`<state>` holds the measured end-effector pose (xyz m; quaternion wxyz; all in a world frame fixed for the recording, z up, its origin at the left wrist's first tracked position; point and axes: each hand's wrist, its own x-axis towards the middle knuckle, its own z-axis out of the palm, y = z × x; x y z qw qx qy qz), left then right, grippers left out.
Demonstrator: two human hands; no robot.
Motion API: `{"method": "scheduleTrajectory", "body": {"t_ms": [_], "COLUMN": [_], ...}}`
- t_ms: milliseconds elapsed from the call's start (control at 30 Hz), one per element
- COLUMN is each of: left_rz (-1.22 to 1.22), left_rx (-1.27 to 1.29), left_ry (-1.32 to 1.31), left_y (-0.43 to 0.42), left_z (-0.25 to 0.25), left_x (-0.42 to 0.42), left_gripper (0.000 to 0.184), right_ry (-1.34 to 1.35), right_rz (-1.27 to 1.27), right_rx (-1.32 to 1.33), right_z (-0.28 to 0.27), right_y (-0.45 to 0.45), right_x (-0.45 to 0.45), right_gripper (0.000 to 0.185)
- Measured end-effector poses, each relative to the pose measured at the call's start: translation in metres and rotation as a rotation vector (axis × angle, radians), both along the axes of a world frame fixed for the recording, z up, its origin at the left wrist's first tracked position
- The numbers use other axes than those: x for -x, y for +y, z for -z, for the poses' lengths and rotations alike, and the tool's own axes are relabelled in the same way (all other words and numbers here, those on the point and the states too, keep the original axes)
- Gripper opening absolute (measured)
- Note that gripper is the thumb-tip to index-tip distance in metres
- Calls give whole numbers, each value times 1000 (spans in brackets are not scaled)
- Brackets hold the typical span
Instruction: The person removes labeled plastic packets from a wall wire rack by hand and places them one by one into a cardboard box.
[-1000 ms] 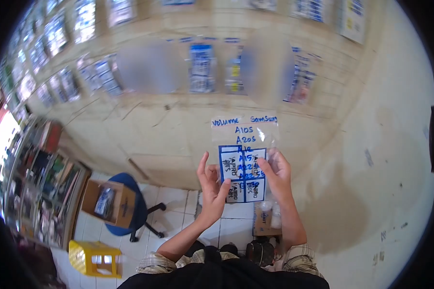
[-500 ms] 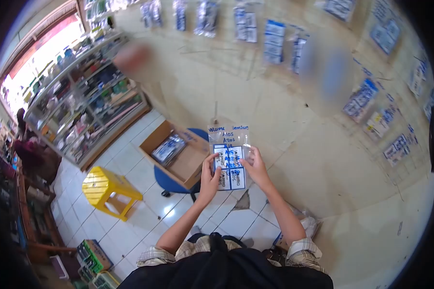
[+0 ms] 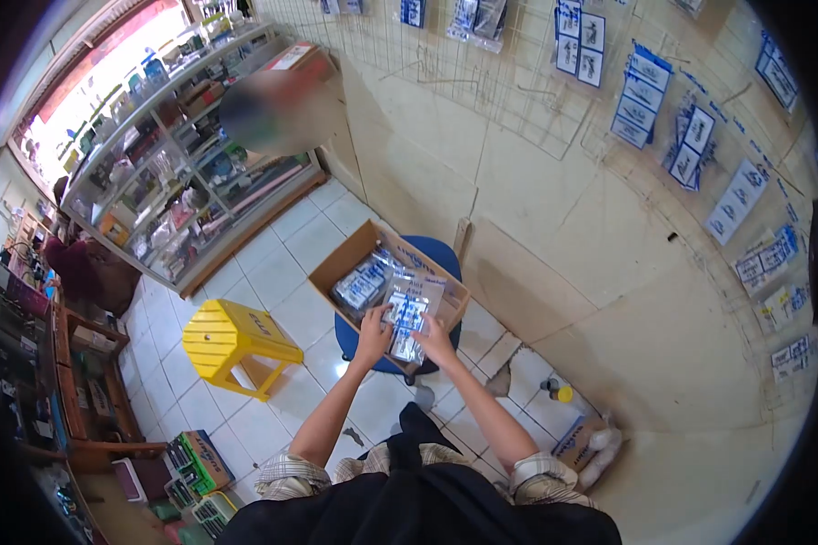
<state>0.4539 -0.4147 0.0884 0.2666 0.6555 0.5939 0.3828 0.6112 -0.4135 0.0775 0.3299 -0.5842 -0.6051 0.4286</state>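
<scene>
A clear plastic bag (image 3: 410, 313) with blue handwriting and white blue-edged labels is held between my two hands, over the near right part of an open cardboard box (image 3: 330, 258). My left hand (image 3: 374, 336) grips its left edge, and my right hand (image 3: 435, 341) grips its right edge. Inside the box, left of the held bag, lie more plastic packets (image 3: 362, 283) with blue and white labels. The box rests on a blue chair (image 3: 443, 250).
A yellow stool (image 3: 236, 341) stands left of the chair. Glass display shelves (image 3: 191, 173) are at the upper left. Packets (image 3: 643, 95) hang on the wall rack. A person (image 3: 91, 268) is at the far left. Another box (image 3: 574, 442) sits low right.
The view has swung left and down toward the chair and shelves. Both hands have brought the held bag from in front of the wall to over the cardboard box.
</scene>
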Motion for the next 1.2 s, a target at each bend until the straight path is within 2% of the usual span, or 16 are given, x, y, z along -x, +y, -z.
{"method": "scheduleTrajectory", "body": {"t_ms": [100, 167, 200, 267, 300, 433, 533, 567, 633, 733, 767, 867, 967, 1000, 1100, 1200], "left_rz": [38, 72, 134, 199, 212, 259, 305, 287, 275, 463, 510, 625, 775, 817, 837, 868], "left_rx": [96, 146, 205, 281, 283, 301, 321, 303, 305, 429, 524, 513, 659, 740, 824, 778], "left_ry": [101, 131, 174, 213, 220, 275, 339, 378, 411, 630, 616, 629, 797, 865, 816, 868], "left_y": [24, 47, 54, 68, 72, 78, 84, 88, 80, 85, 86, 86, 90, 91, 94, 96], "left_z": [30, 48, 61, 79, 90, 113, 122, 125, 131, 133, 132, 129, 130, 131, 127, 124], "left_x": [16, 22, 27, 30, 29, 21, 24, 23, 24, 27, 25, 25, 24, 25, 29, 28], "left_gripper": [40, 41, 43, 45, 47, 55, 61, 63, 65, 74, 70, 68, 68, 68, 66, 65], "right_ry": [45, 22, 17, 6, -247, -143, -38, -27, -14, -60, -92, -107, -214, -215, -250, -323], "right_rz": [73, 79, 83, 42, -14, 153, 277, 226, 331, 474, 502, 597, 654, 668, 553, 557], "right_rx": [133, 322, 336, 465, 475, 538, 564, 574, 595, 580, 561, 572, 430, 430, 522, 590], "right_z": [4, 32, 50, 58, 63, 97, 121, 95, 106, 123, 134, 141, 146, 150, 151, 132], "right_y": [14, 32, 37, 48, 51, 58, 68, 73, 70, 73, 73, 64, 63, 62, 60, 60], "right_x": [24, 31, 33, 39, 38, 47, 58, 57, 63, 78, 78, 87, 95, 97, 95, 94], "right_gripper": [51, 49, 49, 49, 50, 48, 47, 47, 46, 46, 46, 45, 47, 47, 54, 58]}}
